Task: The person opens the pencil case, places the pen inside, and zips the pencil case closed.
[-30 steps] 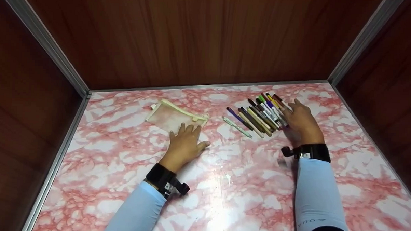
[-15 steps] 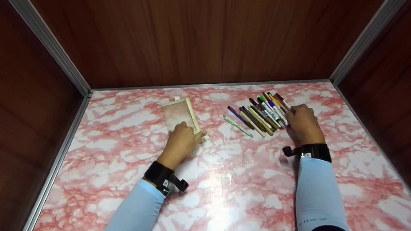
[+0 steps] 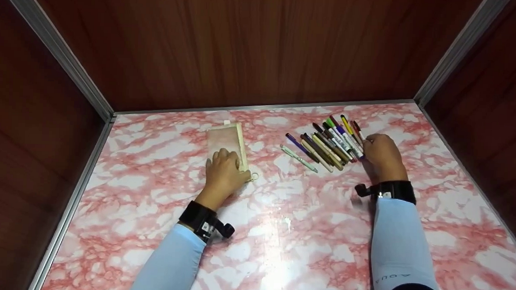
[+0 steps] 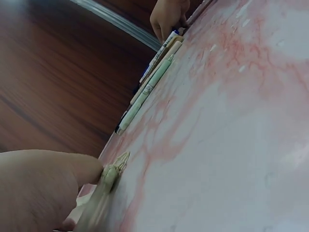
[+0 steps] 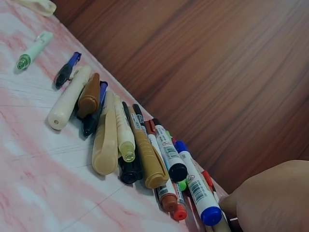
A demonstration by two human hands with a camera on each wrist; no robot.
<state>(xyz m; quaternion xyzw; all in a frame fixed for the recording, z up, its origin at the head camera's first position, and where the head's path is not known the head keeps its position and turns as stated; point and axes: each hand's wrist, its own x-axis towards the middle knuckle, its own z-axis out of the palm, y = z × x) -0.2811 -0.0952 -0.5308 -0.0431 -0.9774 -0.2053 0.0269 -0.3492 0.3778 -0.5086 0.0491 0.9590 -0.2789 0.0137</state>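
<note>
My left hand (image 3: 223, 171) grips the near end of a flat, see-through pencil pouch (image 3: 224, 137) with pale yellow trim. In the left wrist view the thumb lies against the pouch's edge (image 4: 110, 178), close to its small ring. At the right end of a row of pens and markers, my right hand (image 3: 383, 153) pinches a marker with a reddish-brown cap (image 3: 356, 128); its fingertips are partly hidden. Beside that hand, in the right wrist view, lies a white marker with blue ends (image 5: 197, 188). A yellow-capped pen (image 3: 345, 122) is close by.
Several pens and markers (image 3: 326, 143) lie side by side, slanted, on the pink marbled table (image 3: 298, 232). A mint-green pen (image 3: 298, 158) is at the row's left end, nearest the pouch. Dark wooden panels (image 3: 261, 50) wall the table at the back and sides.
My left hand, earlier spread flat on the pouch's edge, has turned the pouch lengthwise and now grips it. The right fingers have curled in, and the reddish-brown-capped marker has shifted slightly right.
</note>
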